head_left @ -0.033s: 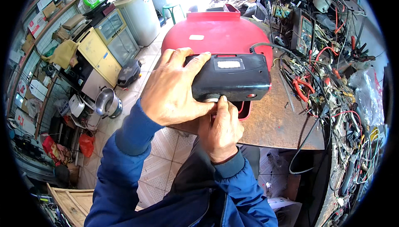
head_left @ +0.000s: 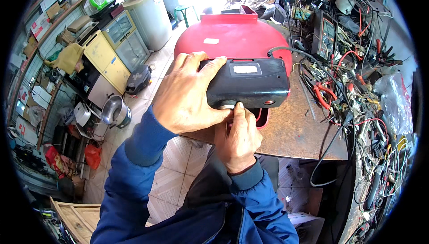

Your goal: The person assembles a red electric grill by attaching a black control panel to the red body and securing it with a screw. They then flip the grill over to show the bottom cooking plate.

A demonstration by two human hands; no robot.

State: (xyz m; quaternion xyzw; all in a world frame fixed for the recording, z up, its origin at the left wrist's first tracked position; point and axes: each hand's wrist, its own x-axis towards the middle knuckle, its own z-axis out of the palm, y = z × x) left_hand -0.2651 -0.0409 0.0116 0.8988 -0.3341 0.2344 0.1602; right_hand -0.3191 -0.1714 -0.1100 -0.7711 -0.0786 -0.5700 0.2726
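A black plastic control box (head_left: 259, 81) with a pale label on top and a small red part on its near face is held up over a large red rounded housing (head_left: 237, 32). My left hand (head_left: 185, 94) grips the box by its left end, fingers over the top and thumb below. On the near face sits a pale round knob (head_left: 227, 107). My right hand (head_left: 239, 141) is closed, its fingertips pressed against the knob's right side; its thumb is partly hidden. A black cable (head_left: 304, 50) runs from the back of the box to the right.
A brown wooden table (head_left: 304, 137) bears the housing. Tangled wires, red-handled pliers (head_left: 324, 94) and a multimeter (head_left: 327, 34) crowd the right side. On the tiled floor at left stand a metal pot (head_left: 115, 110) and a yellow cabinet (head_left: 105, 61).
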